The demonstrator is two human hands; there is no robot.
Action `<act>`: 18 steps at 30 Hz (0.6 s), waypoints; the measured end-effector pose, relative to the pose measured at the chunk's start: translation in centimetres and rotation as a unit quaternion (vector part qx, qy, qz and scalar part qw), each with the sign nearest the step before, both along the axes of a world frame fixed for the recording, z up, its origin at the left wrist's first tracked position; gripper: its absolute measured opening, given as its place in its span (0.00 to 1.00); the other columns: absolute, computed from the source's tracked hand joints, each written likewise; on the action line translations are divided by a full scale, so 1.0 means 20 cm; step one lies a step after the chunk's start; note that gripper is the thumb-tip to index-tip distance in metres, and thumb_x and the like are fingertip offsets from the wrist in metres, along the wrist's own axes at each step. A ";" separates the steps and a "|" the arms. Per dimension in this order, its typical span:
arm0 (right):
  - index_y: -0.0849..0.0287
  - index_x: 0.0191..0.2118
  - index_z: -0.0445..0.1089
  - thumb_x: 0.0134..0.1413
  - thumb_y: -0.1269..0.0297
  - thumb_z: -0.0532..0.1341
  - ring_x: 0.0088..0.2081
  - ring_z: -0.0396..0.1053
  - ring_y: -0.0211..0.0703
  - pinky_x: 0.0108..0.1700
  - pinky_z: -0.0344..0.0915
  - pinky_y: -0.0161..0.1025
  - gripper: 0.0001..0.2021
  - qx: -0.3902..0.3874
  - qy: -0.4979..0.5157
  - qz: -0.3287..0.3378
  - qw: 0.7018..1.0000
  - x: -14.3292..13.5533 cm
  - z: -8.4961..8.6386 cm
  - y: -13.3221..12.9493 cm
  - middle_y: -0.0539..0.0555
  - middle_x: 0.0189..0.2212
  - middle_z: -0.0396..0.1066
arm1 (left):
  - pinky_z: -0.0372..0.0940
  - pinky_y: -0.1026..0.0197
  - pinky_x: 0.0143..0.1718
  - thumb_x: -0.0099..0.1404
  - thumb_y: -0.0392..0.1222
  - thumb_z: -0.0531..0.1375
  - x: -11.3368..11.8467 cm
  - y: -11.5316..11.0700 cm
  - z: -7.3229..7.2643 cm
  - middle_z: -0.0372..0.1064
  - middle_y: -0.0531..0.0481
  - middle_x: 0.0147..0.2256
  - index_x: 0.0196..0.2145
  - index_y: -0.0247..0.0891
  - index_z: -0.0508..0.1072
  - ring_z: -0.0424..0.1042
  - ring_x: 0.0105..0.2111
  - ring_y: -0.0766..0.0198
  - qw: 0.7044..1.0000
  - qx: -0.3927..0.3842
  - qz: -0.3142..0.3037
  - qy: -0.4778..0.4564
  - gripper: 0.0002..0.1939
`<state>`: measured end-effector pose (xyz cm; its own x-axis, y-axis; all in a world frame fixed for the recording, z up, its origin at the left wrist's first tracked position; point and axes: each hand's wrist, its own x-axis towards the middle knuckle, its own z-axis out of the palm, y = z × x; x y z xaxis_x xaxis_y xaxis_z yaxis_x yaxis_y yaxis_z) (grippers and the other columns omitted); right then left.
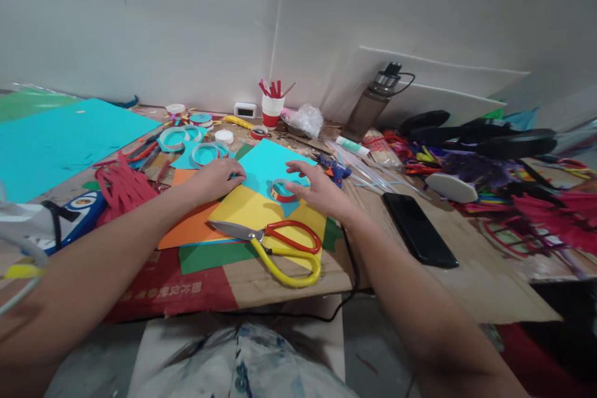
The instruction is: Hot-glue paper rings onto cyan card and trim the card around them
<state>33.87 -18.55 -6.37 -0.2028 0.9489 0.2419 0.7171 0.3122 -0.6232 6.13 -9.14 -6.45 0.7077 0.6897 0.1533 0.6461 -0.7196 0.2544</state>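
Note:
My left hand (217, 179) rests on the turquoise paper (270, 158), its fingers lying over the paper's left edge with nothing gripped. On the right, my right hand (319, 189) has its fingers apart, the thumb over or beside a small red-and-white ring (282, 190); I cannot tell whether they touch. That ring lies on turquoise paper. Beneath are yellow paper (237, 206), orange paper (180, 224) and green paper (219, 256). Scissors (254, 235) with one red and one yellow handle lie in front of both hands, blades pointing left.
Several white rings on turquoise pieces (205, 154) lie behind my left hand. Red strips (125, 183) are at left. A cup of red sticks (272, 106), a bottle (370, 102), a glue gun (336, 171) and a phone (417, 227) stand or lie around the cardboard.

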 end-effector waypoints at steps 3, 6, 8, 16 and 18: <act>0.55 0.61 0.68 0.65 0.51 0.60 0.57 0.67 0.56 0.61 0.61 0.57 0.23 0.018 0.018 -0.021 0.999 0.02 0.00 0.01 0.59 0.55 0.75 | 0.67 0.50 0.53 0.70 0.47 0.51 0.00 0.00 -0.01 0.79 0.40 0.48 0.41 0.37 0.82 0.75 0.49 0.49 1.000 0.003 0.000 -0.001 0.21; 0.56 0.59 0.68 0.64 0.52 0.60 0.55 0.68 0.56 0.59 0.62 0.56 0.22 0.020 0.016 -0.032 0.999 0.03 0.00 0.02 0.59 0.54 0.75 | 0.67 0.50 0.53 0.70 0.47 0.51 0.00 0.00 -0.01 0.79 0.40 0.48 0.41 0.37 0.82 0.75 0.50 0.49 1.000 0.001 0.001 0.002 0.21; 0.56 0.59 0.68 0.64 0.53 0.60 0.55 0.68 0.56 0.59 0.63 0.56 0.22 0.021 0.016 -0.034 0.999 0.03 0.00 0.02 0.59 0.54 0.75 | 0.67 0.50 0.53 0.70 0.47 0.51 0.00 0.00 0.00 0.79 0.40 0.48 0.41 0.37 0.82 0.75 0.50 0.49 1.000 0.000 0.003 0.004 0.21; 0.54 0.63 0.66 0.57 0.54 0.68 0.61 0.64 0.58 0.63 0.60 0.58 0.29 -0.018 -0.022 -0.003 1.000 0.00 0.01 -0.01 0.57 0.59 0.72 | 0.67 0.49 0.53 0.71 0.48 0.50 0.00 0.01 -0.01 0.79 0.40 0.48 0.41 0.37 0.82 0.75 0.49 0.49 1.000 0.004 -0.001 0.007 0.21; 0.54 0.64 0.65 0.56 0.55 0.69 0.61 0.63 0.60 0.62 0.60 0.59 0.32 -0.030 -0.045 -0.003 0.999 -0.02 0.01 -0.02 0.58 0.59 0.72 | 0.67 0.49 0.53 0.71 0.48 0.50 0.00 0.01 -0.01 0.79 0.40 0.48 0.40 0.37 0.82 0.75 0.49 0.49 1.000 0.004 -0.002 0.004 0.22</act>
